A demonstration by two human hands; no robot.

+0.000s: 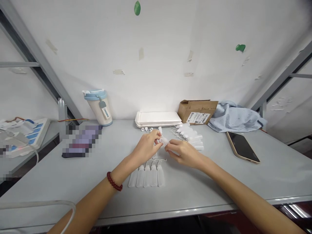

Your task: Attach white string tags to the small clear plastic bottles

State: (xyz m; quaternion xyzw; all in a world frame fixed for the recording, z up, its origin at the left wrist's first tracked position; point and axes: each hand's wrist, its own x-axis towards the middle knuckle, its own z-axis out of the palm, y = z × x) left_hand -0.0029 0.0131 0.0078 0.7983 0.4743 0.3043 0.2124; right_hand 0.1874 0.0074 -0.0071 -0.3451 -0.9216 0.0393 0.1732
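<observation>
Between my two hands is a small translucent plastic bottle (165,141), tilted with its round end toward my left side. My left hand (145,143) pinches at that end with thumb and fingers; whether it also holds a cap I cannot tell. The fingers of my right hand (183,152) are closed on the bottle's other end. Just below my hands lies a row of several similar bottles (147,177) with thin strips at their tops. More bottles (192,134) lie beyond my right hand. Small white caps (146,129) sit behind my left hand.
Against the wall stand a tumbler (99,107), a stack of white packets (158,118) and a cardboard box (198,112). A blue cloth (235,117) and a phone (242,147) lie to the right. A blurred phone-like object (83,141) lies left, and a white cable (39,204) crosses the front-left.
</observation>
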